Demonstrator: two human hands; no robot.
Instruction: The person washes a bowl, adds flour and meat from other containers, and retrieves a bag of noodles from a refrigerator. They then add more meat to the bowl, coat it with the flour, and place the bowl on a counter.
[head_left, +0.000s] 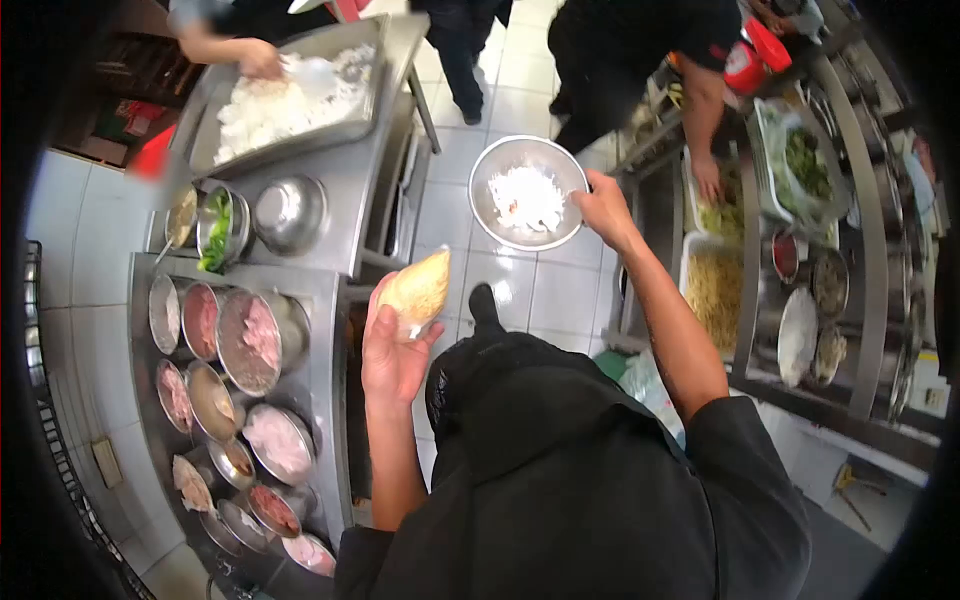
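In the head view, my right hand (pixel 607 212) grips the rim of a round steel bowl (pixel 482 200), held out over the floor. White rice (pixel 527 200) lies in the bowl, with a small brownish spot on it. My left hand (pixel 390 357) is raised beside the steel counter, its fingers around a pale yellow, tapered wedge (pixel 420 285) with a grainy surface. A bit of white shows at the wedge's lower end; I cannot tell what food it is.
Left, a steel counter (pixel 335 390) bears several bowls of raw meat, and an upturned bowl (pixel 290 212). Beyond, another person's hand (pixel 262 58) is in a big rice tray (pixel 375 100). A co-worker's hand (pixel 706 178) reaches into a container on the right rack (pixel 765 330).
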